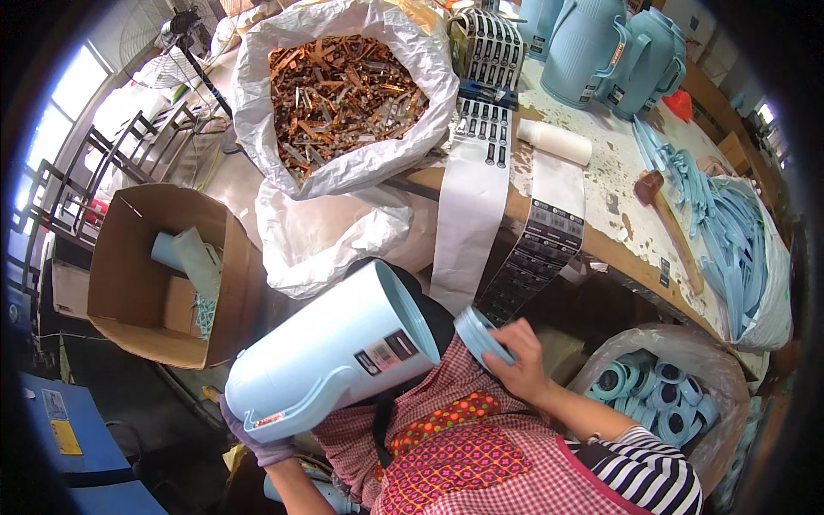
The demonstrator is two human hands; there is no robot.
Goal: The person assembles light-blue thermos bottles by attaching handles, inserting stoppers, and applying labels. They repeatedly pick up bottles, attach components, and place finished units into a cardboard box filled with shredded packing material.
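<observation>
A light-blue jug body (313, 335) with a side handle lies tilted across my lap, its wide round opening facing up and right. My left hand (262, 445), in a purple glove, grips it at the lower left end near the handle; the fingers are partly hidden behind it. A black-and-white label (386, 353) sits on its side close to the rim. Just right of the opening, apart from it, my bare right hand (520, 360) pinches a light-blue ring-shaped piece (475, 333), seen edge-on and slightly blurred.
A white sack (257, 112) of brown metal-like strips stands ahead. At left is a cardboard box (129, 257). Finished-looking blue jugs (579, 56), a mallet (674, 219), label rolls (554, 142) and blue strips (734, 257) occupy the table. A bag of blue rings (665, 403) is at right.
</observation>
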